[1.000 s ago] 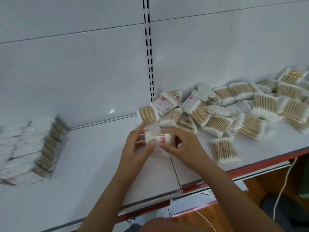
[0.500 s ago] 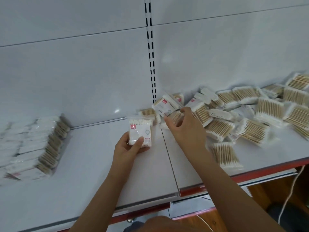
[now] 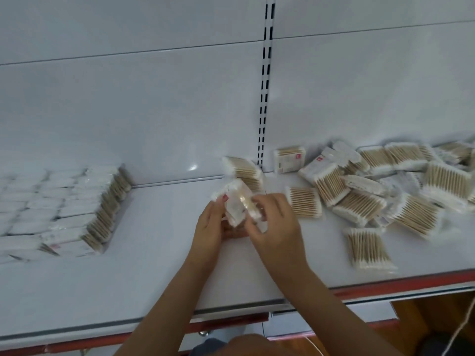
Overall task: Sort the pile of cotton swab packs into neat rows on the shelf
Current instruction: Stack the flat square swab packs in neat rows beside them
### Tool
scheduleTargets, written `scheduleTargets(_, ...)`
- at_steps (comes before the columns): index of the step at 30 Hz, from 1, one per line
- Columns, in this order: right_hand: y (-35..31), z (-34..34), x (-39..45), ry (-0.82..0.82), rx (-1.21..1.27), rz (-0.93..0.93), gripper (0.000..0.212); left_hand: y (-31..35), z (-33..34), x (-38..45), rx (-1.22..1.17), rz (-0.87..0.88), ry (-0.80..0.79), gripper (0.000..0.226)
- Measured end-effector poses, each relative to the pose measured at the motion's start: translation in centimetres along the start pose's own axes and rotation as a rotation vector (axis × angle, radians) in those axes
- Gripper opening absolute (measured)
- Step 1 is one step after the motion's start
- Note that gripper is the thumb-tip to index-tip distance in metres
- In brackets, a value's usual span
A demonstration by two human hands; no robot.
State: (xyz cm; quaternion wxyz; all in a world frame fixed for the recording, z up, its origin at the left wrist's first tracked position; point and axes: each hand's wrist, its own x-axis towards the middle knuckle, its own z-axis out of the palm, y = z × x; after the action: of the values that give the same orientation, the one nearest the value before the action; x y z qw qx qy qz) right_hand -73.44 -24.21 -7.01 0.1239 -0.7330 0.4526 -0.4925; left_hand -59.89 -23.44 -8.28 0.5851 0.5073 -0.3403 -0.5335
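Nearest the camera, both forearms reach up from the bottom edge over the red-trimmed front lip of the white shelf (image 3: 144,286). The left hand (image 3: 208,232) curls its fingers round the near and left side of a small stack of cotton swab packs (image 3: 237,204), thumb up along its left face; the right hand (image 3: 276,224) closes on the same stack from the right, fingertips pinching its near corner. How many packs are in the stack is hard to tell, since motion blur smears them and the fingers hide the lower edges. The stack is held just above the middle of the shelf, tilted. At the left, neat rows of packs (image 3: 64,209) stand on edge, cut off by the frame. To the right and farther back sprawls the loose pile (image 3: 380,191), running out of view at the right, against the white back panel (image 3: 128,111).
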Motion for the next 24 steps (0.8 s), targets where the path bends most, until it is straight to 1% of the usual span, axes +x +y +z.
scheduleTargets(2, 0.1, 1.0, -0.7, -0.047, -0.031, -0.078, 0.029, 0.2, -0.1, 0.1, -0.059, -0.008, -0.021, 0.063)
scheduleTargets(3, 0.1, 1.3, -0.8, -0.070, -0.040, -0.110, 0.030, 0.4, -0.2, 0.1, -0.082, -0.003, -0.031, 0.068)
scheduleTargets(4, 0.2, 1.5, -1.0, -0.102, -0.025, -0.128, 0.032, 0.5, -0.2, 0.1, -0.100, 0.002, -0.038, 0.067)
scheduleTargets(5, 0.2, 1.5, -1.0, -0.143, 0.020, -0.125, 0.034, 0.4, -0.3, 0.1, -0.117, 0.009, -0.040, 0.061)
scheduleTargets(7, 0.2, 1.1, -0.8, -0.215, 0.145, -0.060, 0.034, 0.3, -0.5, 0.3, -0.176, 0.005, -0.023, 0.042)
scheduleTargets(8, 0.4, 0.8, -0.4, -0.215, 0.174, -0.021, 0.032, 0.4, -0.6, 0.4, -0.204, 0.001, -0.022, 0.037)
scheduleTargets(10, 0.6, 0.2, 0.5, -0.195, 0.162, 0.078, 0.030, 0.8, -0.8, 0.5, -0.229, -0.012, -0.042, 0.036)
scheduleTargets(11, 0.4, -0.1, 1.1, -0.217, 0.155, 0.142, 0.033, 1.1, -0.9, 0.3, -0.218, -0.029, -0.047, 0.036)
scheduleTargets(12, 0.0, -0.5, 1.8, -0.277, 0.161, 0.199, 0.040, 1.5, -1.0, 0.1, -0.196, -0.049, -0.049, 0.035)
scheduleTargets(13, -0.5, -0.7, 2.5, -0.383, 0.197, 0.238, 0.046, 1.9, -1.2, -0.3, -0.158, -0.061, -0.058, 0.033)
scheduleTargets(14, -1.1, -0.7, 3.0, -0.500, 0.268, 0.272, 0.047, 2.3, -1.5, -0.7, -0.088, -0.053, -0.069, 0.033)
scheduleTargets(15, -1.6, -0.5, 3.4, -0.605, 0.363, 0.323, 0.046, 2.7, -1.9, -1.1, 0.017, -0.025, -0.078, 0.036)
scheduleTargets(16, -2.1, -0.1, 3.6, -0.669, 0.445, 0.376, 0.045, 3.0, -2.5, -1.5, 0.139, 0.017, -0.076, 0.041)
scheduleTargets(18, -3.0, 1.2, 3.6, -0.679, 0.515, 0.437, 0.043, 3.7, -3.9, -2.3, 0.316, 0.085, -0.057, 0.049)
scheduleTargets(21, -4.5, 3.5, 3.8, -0.651, 0.627, 0.542, 0.032, 5.2, -6.4, -3.2, 0.401, 0.116, 0.003, 0.051)
scheduleTargets(23, -5.4, 5.1, 4.3, -0.664, 0.666, 0.558, 0.027, 5.5, -8.6, -3.4, 0.495, 0.203, 0.084, 0.052)
scheduleTargets(24, -5.8, 6.0, 4.7, -0.636, 0.634, 0.542, 0.023, 5.1, -9.9, -3.4, 0.584, 0.262, 0.130, 0.048)
